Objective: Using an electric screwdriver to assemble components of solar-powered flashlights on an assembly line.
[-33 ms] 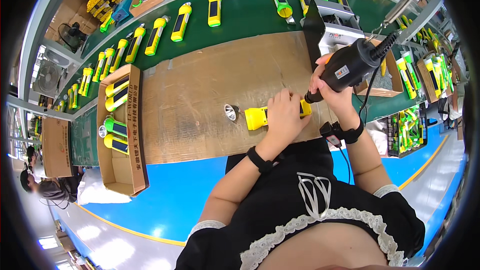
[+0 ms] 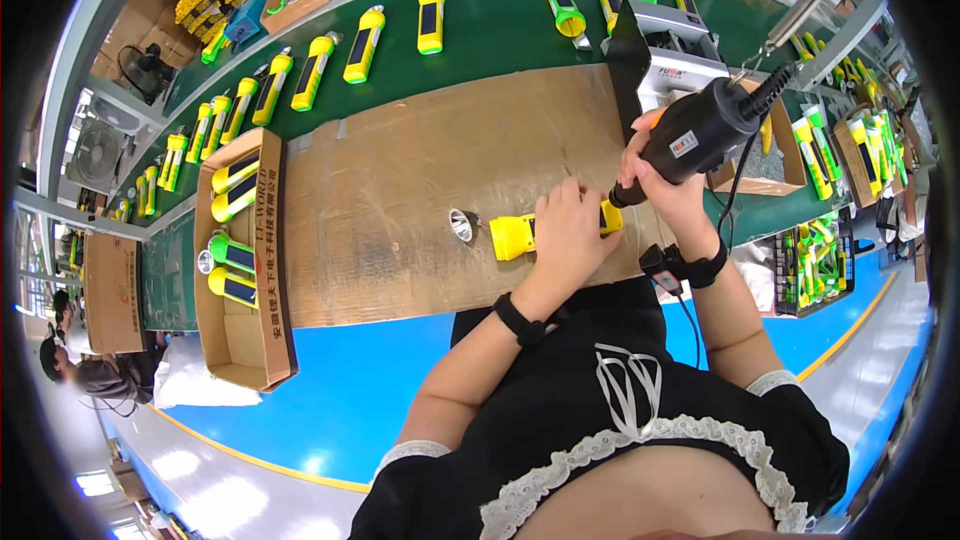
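On the brown cardboard mat (image 2: 420,160), a yellow flashlight body (image 2: 512,237) lies on its side, pinned under my left hand (image 2: 572,235), whose fingers wrap over it. A silver reflector head (image 2: 461,225) sits just off the body's left end, seemingly joined by a thin wire. My right hand (image 2: 668,183) grips a black electric screwdriver (image 2: 700,132), tilted, with its tip down at the right end of the body. The exact contact of the tip is too small to make out. The screwdriver hangs from a metal spring hanger (image 2: 812,0).
A long cardboard box (image 2: 272,285) with several flashlights stands at the left. Yellow and green flashlights (image 2: 366,44) line the green bench behind. A grey-and-black machine (image 2: 672,55) stands behind my right hand, beside an open carton (image 2: 790,155). A black crate (image 2: 815,260) holds green parts.
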The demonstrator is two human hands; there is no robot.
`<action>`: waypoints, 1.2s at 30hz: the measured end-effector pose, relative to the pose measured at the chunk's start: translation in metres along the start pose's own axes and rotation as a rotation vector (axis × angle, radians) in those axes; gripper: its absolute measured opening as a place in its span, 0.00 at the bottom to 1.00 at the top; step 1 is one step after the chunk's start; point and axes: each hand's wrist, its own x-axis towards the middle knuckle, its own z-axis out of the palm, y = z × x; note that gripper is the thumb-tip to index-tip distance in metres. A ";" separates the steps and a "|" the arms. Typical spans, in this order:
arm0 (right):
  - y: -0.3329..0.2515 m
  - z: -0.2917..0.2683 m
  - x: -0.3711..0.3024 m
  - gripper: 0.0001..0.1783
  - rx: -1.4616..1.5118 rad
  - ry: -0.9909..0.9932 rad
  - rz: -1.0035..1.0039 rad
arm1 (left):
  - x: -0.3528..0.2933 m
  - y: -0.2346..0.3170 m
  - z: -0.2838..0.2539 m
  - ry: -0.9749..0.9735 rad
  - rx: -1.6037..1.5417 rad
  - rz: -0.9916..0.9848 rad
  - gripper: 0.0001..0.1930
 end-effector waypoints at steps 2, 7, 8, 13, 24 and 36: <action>0.000 0.000 0.000 0.21 0.008 -0.013 0.009 | 0.000 -0.001 -0.002 -0.025 0.016 0.000 0.22; 0.000 -0.002 0.001 0.21 0.021 -0.020 -0.006 | 0.000 -0.001 -0.003 -0.046 0.028 0.011 0.22; -0.002 0.001 0.000 0.22 0.021 0.016 -0.022 | 0.000 -0.001 -0.003 -0.061 0.023 0.017 0.22; -0.023 -0.004 -0.001 0.24 0.045 0.182 -0.238 | 0.000 0.000 -0.003 -0.110 0.042 0.002 0.23; -0.059 -0.075 0.054 0.23 -0.295 0.532 -0.472 | 0.002 -0.003 -0.003 -0.126 -0.038 0.015 0.22; -0.048 -0.070 0.061 0.20 -0.299 0.374 -0.186 | -0.032 -0.032 -0.073 0.024 0.007 0.014 0.31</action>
